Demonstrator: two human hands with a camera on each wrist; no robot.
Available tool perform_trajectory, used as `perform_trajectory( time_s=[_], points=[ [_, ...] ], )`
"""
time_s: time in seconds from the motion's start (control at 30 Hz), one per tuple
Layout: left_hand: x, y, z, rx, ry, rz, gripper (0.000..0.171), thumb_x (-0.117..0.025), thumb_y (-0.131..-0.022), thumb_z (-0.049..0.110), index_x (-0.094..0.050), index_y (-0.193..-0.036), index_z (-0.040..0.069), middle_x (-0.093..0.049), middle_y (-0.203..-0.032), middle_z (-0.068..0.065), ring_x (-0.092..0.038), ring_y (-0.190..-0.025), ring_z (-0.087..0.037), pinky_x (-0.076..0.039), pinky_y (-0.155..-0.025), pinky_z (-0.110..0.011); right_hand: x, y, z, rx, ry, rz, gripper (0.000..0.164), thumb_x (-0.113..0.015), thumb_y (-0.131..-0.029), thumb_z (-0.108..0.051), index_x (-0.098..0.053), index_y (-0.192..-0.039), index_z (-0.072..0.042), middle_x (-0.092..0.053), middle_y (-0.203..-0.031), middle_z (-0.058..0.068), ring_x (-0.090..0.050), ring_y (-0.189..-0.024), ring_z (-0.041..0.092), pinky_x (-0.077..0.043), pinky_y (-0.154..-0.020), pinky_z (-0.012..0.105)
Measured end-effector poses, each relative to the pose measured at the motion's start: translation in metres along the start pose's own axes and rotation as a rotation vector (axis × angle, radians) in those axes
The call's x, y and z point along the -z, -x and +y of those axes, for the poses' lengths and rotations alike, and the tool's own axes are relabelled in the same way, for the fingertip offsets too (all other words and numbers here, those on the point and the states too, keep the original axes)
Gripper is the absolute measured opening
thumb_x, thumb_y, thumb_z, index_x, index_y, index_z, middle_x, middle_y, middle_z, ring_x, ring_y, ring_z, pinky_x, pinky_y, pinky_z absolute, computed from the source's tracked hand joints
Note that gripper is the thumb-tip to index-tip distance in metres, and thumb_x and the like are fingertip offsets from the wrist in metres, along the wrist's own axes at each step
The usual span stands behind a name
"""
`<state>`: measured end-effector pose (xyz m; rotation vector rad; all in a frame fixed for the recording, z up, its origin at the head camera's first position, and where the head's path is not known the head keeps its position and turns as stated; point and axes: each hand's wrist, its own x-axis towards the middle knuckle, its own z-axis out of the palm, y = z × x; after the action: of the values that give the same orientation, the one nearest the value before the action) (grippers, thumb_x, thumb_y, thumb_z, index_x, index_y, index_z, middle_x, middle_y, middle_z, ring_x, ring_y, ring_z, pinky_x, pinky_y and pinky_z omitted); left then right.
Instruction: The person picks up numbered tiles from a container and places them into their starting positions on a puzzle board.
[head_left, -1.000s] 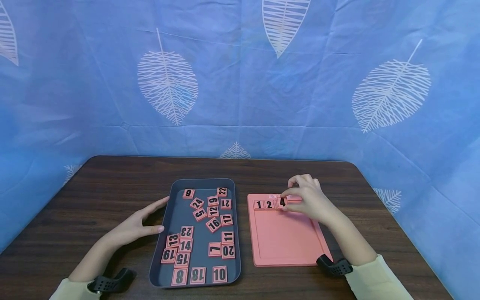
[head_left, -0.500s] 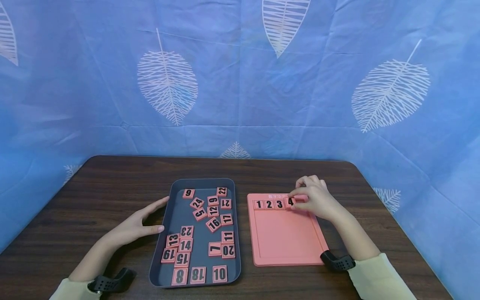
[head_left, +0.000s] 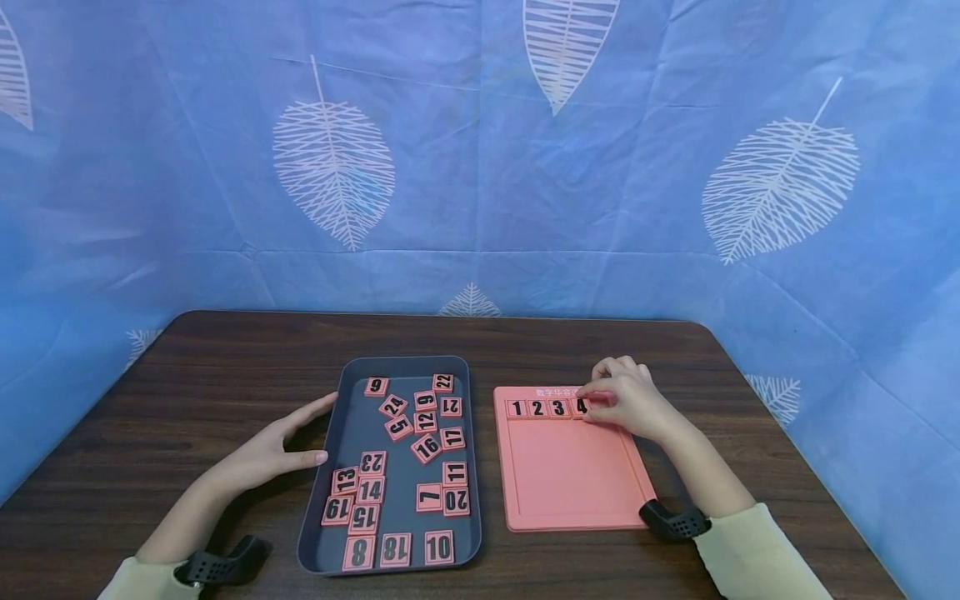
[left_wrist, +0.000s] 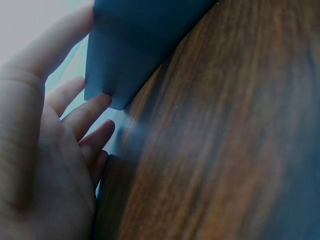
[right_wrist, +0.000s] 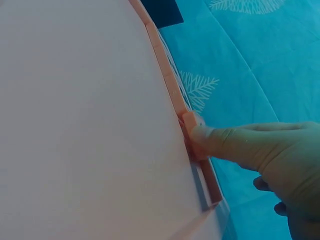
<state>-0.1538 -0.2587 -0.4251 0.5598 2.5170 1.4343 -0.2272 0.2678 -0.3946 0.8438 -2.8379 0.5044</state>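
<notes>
My right hand (head_left: 633, 402) pinches a pink number tile marked 4 (head_left: 580, 407) at the top row of a pink puzzle board (head_left: 573, 479). Tiles 1 (head_left: 517, 408), 2 (head_left: 537, 408) and 3 (head_left: 558, 408) lie side by side to its left. In the right wrist view the held tile (right_wrist: 190, 121) stands slightly above the row, the thumb against it. My left hand (head_left: 258, 454) touches the left side of a dark grey tray (head_left: 402, 508) with its fingers spread. The left wrist view shows the thumb and fingertips near the tray wall (left_wrist: 130, 50).
Several loose number tiles lie in the tray at mixed angles, among them 5 (head_left: 399, 428), 7 (head_left: 429, 497) and 10 (head_left: 439, 547). Dark wood tabletop (head_left: 247, 358) surrounds tray and board. A blue leaf-print cloth (head_left: 480, 167) hangs behind.
My right hand has carried tile 4 a short way right, uncovering tile 3, and now keeps it beside that tile. The left hand has stayed at the tray.
</notes>
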Motion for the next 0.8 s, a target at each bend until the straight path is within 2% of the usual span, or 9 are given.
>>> perform_trajectory(
  time_s=[0.2, 0.63, 0.8],
  points=[
    [-0.0001, -0.0003, -0.0013, -0.011, -0.022, 0.005, 0.076, -0.068, -0.091, 0.022, -0.026, -0.153, 0.017, -0.022, -0.153, -0.023, -0.018, -0.136, -0.051, -0.023, -0.093, -0.075, -0.0039, 0.0006, 0.0001, -0.005, 0.022, 0.004, 0.026, -0.083, -0.075, -0.028, -0.078, -0.099, -0.019, -0.051, -0.099, 0.001, -0.039, -0.098, 0.029, -0.024, -0.079, 0.047],
    [-0.0015, -0.0004, -0.0007, 0.008, 0.002, 0.001, 0.076, -0.068, -0.091, 0.023, -0.025, -0.153, 0.018, -0.021, -0.154, -0.021, -0.016, -0.137, -0.049, -0.024, -0.095, -0.073, -0.0055, 0.0003, -0.0022, 0.009, 0.053, 0.018, 0.027, -0.083, -0.075, -0.028, -0.078, -0.1, -0.019, -0.053, -0.1, 0.001, -0.04, -0.099, 0.028, -0.025, -0.081, 0.046],
    [-0.0015, -0.0006, -0.0004, 0.003, -0.012, 0.006, 0.076, -0.068, -0.091, 0.023, -0.025, -0.153, 0.017, -0.021, -0.154, -0.023, -0.017, -0.136, -0.05, -0.022, -0.093, -0.075, -0.0013, -0.0019, -0.0084, 0.02, 0.072, 0.059, 0.029, -0.083, -0.075, -0.032, -0.078, -0.1, -0.019, -0.053, -0.101, 0.002, -0.041, -0.1, 0.028, -0.025, -0.08, 0.045]
  ],
)
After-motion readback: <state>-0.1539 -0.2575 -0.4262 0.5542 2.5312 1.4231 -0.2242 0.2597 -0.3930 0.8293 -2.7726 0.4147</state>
